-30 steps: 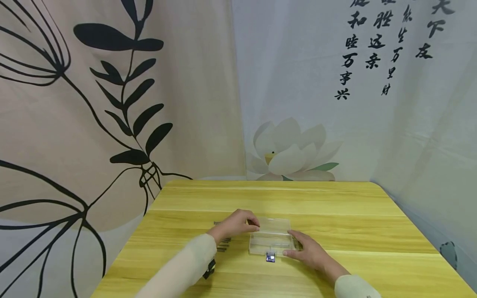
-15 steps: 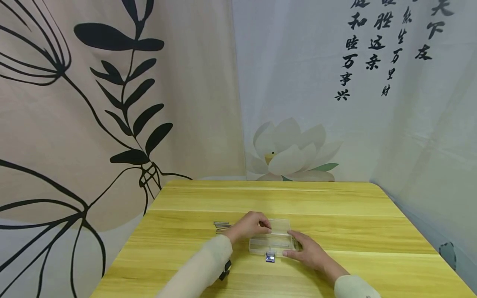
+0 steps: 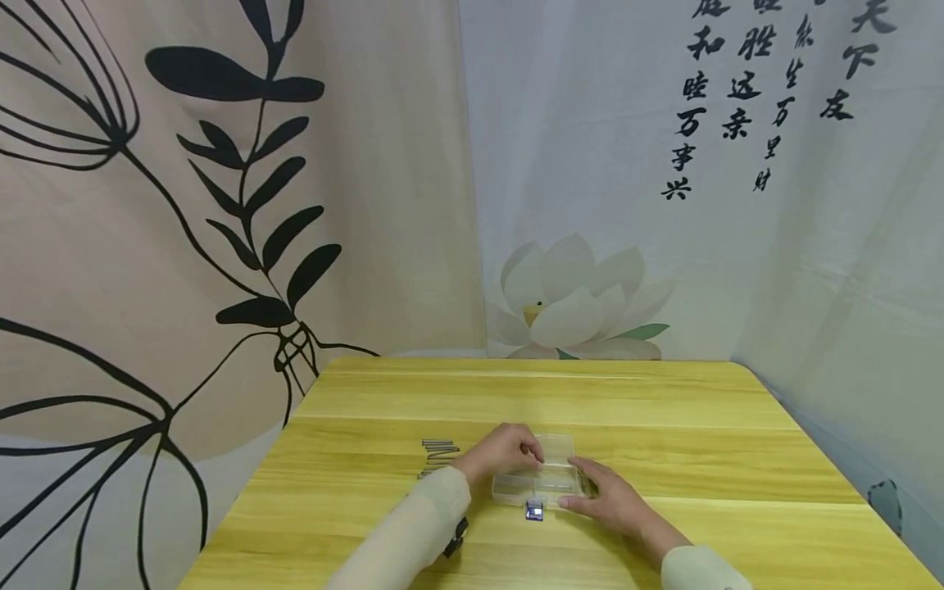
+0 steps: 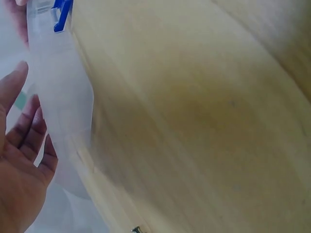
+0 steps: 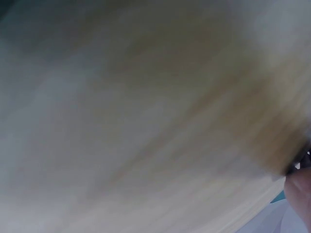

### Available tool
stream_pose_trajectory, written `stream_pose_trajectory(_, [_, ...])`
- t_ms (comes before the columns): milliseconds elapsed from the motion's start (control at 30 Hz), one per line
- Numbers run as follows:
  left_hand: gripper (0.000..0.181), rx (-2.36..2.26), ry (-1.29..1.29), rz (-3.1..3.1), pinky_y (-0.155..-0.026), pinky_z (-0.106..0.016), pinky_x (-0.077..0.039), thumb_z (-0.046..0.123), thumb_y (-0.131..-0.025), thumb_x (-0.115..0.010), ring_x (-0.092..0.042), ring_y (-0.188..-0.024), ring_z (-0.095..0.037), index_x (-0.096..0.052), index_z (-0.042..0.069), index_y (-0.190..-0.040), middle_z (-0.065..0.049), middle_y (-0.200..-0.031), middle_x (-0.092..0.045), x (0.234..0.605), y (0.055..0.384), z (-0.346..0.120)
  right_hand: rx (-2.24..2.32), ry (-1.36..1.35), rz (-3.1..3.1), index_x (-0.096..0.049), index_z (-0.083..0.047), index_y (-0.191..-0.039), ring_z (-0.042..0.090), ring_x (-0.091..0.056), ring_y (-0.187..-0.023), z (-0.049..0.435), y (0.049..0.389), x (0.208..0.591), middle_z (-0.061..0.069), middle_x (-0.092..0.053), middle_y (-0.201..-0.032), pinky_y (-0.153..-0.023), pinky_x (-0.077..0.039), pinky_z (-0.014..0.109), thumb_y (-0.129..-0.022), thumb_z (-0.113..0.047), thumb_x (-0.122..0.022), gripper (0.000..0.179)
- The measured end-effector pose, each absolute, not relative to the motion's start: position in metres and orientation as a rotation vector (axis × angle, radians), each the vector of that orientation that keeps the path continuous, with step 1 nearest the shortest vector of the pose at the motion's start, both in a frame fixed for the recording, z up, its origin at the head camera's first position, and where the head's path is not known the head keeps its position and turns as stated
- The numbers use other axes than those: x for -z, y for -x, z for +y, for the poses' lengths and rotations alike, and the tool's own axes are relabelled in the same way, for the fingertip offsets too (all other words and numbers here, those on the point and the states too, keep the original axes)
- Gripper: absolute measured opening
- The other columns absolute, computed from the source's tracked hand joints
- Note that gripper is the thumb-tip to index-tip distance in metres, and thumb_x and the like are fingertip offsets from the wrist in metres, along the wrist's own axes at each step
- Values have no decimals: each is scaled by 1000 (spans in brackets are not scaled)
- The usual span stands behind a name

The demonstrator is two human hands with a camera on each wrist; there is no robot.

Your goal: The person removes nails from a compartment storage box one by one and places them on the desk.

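A clear plastic compartment box (image 3: 509, 489) stands on the table with its lid (image 3: 559, 447) laid back and a blue latch (image 3: 534, 511) at the front. Over its left half hovers my left hand (image 3: 505, 449), fingers bent. In the left wrist view thumb and fingers (image 4: 30, 138) are apart, and nothing shows between them. At the box's right end, my right hand (image 3: 612, 496) grips it, thumb at the front corner and fingers behind. Left of the box lie several thin metal screws (image 3: 439, 447), some hidden by the left forearm.
The wooden table (image 3: 664, 426) extends around the box, with a printed curtain (image 3: 413, 205) behind it. A black wrist strap piece (image 3: 456, 537) hangs under the left sleeve. The right wrist view shows mostly blurred tabletop (image 5: 146, 121).
My left hand has moved right from beside the box to over it, then slightly lower, uncovering more screws. The right hand stays at the box's right end.
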State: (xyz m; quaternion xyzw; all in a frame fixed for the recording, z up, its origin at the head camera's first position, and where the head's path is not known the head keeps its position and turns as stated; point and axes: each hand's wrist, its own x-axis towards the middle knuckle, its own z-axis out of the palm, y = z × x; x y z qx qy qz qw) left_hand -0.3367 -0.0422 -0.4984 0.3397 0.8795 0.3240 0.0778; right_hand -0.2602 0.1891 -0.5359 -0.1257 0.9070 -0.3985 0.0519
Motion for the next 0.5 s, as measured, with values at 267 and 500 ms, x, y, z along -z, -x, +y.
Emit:
stream_pose_trajectory(267, [7,-909,-1040,2621,-70,-20,-45,11,-85,-80,-50,-76,-2,-77,16,-81,13,-83,-59,504,337,-38,1243,380,2738,-44,-6,-149,47,-34,-137,189,262,538,23,-40,-150,-107,-28,64,-84,-47,-77,83])
stream_pose_trajectory(500, [4,-872,-1077,2596,-68,-18,-46,11,-83,-81,-51,-75,-1,-78,14,-83,12,-83,-60,505,342,-36,1241,390,2736,-44,-5,-149,48,-34,-137,189,262,538,24,-40,-150,-107,-28,64,-84,-47,-76,83])
